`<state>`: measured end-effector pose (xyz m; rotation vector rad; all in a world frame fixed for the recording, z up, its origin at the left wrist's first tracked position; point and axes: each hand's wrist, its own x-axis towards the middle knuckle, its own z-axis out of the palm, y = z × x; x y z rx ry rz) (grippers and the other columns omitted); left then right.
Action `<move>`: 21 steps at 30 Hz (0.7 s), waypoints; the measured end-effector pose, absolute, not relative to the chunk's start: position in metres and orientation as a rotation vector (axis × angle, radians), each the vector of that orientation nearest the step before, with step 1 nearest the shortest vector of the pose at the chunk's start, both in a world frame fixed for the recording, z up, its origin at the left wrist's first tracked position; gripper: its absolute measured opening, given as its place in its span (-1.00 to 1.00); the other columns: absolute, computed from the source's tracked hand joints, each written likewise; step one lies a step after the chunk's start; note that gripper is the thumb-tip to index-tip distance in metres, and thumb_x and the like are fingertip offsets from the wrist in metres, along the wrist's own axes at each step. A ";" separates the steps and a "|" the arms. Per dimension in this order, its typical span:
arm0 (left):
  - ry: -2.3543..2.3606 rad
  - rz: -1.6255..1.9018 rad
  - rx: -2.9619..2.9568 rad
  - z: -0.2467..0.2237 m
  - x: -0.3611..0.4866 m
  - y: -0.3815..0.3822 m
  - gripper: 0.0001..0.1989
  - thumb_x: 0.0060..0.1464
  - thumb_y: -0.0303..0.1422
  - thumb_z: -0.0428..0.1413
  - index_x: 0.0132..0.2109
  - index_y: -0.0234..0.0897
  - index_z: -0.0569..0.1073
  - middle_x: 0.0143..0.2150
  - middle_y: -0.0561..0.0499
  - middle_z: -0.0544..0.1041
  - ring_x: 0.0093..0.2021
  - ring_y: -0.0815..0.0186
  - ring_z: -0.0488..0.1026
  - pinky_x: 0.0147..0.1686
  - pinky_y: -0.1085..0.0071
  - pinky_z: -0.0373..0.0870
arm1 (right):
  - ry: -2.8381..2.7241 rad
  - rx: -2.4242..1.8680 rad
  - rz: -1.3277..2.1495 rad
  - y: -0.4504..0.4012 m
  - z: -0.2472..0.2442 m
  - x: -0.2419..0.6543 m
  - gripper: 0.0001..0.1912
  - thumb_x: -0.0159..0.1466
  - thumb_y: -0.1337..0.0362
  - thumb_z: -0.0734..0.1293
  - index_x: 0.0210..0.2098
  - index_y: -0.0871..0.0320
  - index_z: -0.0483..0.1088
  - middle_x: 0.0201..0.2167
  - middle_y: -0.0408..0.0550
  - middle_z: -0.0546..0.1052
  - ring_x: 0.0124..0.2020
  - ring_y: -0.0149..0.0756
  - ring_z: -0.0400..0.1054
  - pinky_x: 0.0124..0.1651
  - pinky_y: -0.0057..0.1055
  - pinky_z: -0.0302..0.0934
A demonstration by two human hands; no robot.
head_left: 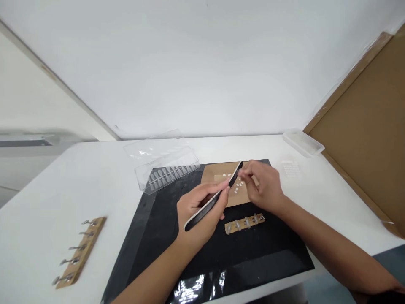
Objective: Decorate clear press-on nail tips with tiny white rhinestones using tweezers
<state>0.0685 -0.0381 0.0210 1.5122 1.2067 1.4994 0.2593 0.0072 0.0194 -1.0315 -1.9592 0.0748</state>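
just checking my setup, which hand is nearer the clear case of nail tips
Left. The left hand is right of the clear case, nearer the wearer; the right hand is farther off to the right.

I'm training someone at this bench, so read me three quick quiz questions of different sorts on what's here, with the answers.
1. Multiple choice: which hand grips the black file? A) left B) right
2. True or false: the brown sheet lies on the black mat.
3. Count: how many metal posts does the wooden strip at far left carry?

Key: 1. A, the left hand. 2. True. 3. Five.
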 end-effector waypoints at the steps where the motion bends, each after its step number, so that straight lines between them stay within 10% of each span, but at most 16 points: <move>1: 1.212 1.499 1.512 0.020 0.068 -0.038 -0.83 0.19 -0.36 0.31 -0.08 -0.17 0.73 -0.26 0.02 0.68 -0.65 0.56 0.43 -0.65 0.63 0.47 | -1.984 -1.027 0.072 0.007 0.020 0.259 -0.75 0.48 0.26 0.27 -0.37 0.04 0.25 -0.43 -0.12 0.55 -0.42 -0.29 0.40 -0.33 -0.31 0.19; 21: 1.268 1.563 1.668 0.024 0.070 -0.040 -0.87 0.21 -0.39 0.27 -0.11 -0.18 0.70 -0.22 0.01 0.69 -0.50 0.44 0.55 -0.53 0.56 0.49 | -1.942 -0.897 0.152 -0.004 0.023 0.258 -0.79 0.45 0.31 0.30 -0.34 0.03 0.30 -0.46 -0.13 0.54 -0.43 -0.29 0.43 -0.37 -0.30 0.26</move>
